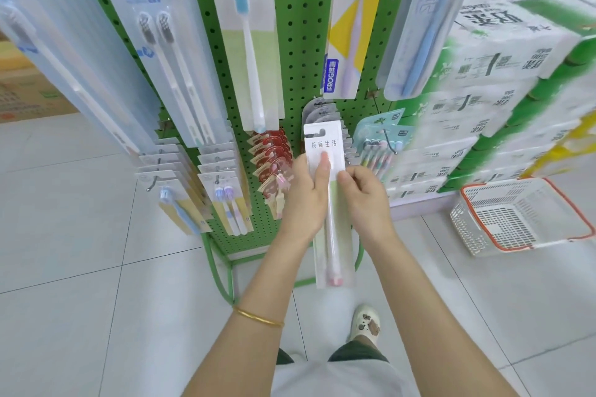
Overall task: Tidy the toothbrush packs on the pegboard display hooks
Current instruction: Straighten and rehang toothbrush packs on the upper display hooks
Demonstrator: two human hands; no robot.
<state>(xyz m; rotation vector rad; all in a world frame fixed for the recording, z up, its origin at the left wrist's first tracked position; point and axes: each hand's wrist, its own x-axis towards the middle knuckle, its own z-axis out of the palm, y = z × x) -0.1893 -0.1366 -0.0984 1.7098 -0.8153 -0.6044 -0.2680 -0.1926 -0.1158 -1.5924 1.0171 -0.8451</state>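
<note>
I hold a white toothbrush pack [326, 145] with a pale green lower half and a pink-ended brush, upright in front of the green pegboard [300, 26]. My left hand [304, 193] grips its left edge, thumb laid across the front. My right hand [362, 193] pinches its right edge. The pack's hang hole sits just below a row of similar packs [317, 109] on a hook. Whether the hole is on the hook I cannot tell.
More toothbrush packs hang across the pegboard: a twin pack [161, 42], a blue-bristled one [246, 42], red packs [272, 151], multicoloured brushes [379, 151]. Stacked tissue packs [483, 74] stand to the right. A white basket with a red rim [519, 216] sits on the tiled floor.
</note>
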